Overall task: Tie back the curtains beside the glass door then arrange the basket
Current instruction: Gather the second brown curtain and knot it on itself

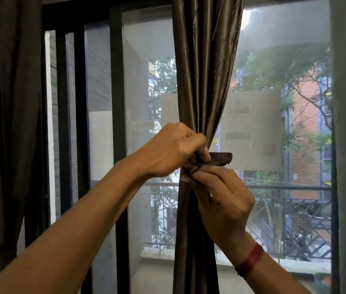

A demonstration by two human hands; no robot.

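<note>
At the gathered brown curtain (pixel 201 81) hanging before the glass door (pixel 273 60), the left hand (pixel 174 149) and right hand (pixel 227 200) each pinch the dark tie band (pixel 220 158), apparently to cinch the folds.

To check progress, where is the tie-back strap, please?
The strap is central in the head view at the gathered curtain, left hand gripping above, right hand below.
</note>
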